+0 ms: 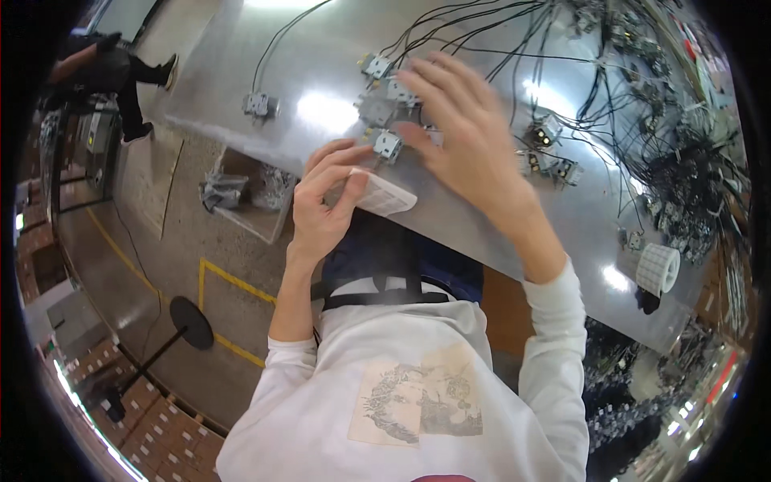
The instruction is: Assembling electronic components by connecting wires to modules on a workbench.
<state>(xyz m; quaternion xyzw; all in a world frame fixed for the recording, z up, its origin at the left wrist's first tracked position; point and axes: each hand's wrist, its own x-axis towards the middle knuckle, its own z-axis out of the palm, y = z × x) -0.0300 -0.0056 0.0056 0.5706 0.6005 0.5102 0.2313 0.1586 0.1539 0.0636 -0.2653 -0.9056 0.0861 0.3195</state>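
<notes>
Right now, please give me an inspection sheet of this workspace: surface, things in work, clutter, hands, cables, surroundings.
Surface: shiny grey metal table, with glare spots.
Things in work: white label strip at the table edge; small grey wired switch parts beside it.
Clutter: roll of white labels at the right edge; one switch part lying apart at the left.
Hands: left hand pinches the label strip; right hand is open, fingers spread over the switch parts, blurred.
Cables: black wires run from the parts into a tangle at the right.
Surroundings: concrete floor with yellow lines; another person at upper left.
</notes>
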